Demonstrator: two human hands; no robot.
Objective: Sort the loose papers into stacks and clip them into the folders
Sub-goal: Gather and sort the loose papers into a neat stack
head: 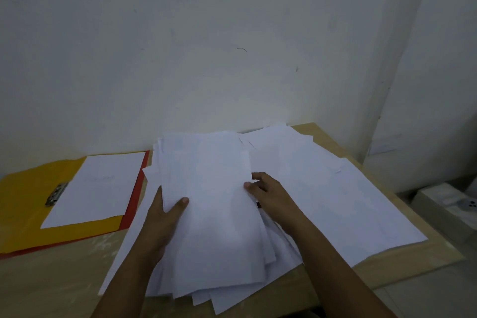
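Both forearms reach in from the near edge. Your left hand [167, 210] grips the sheaf [214, 204] at its left edge, thumb on top; your right hand [265, 192] pinches its right edge. Sheaf's long axis runs near to far, over the loose papers [322, 188]. Yellow folder [28, 204] lies open at left, 1 sheet [95, 188] on it, clip [56, 193] left of that sheet. Left hand is nearer it.

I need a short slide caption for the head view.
Both hands hold a paper pile beside an open yellow folder.
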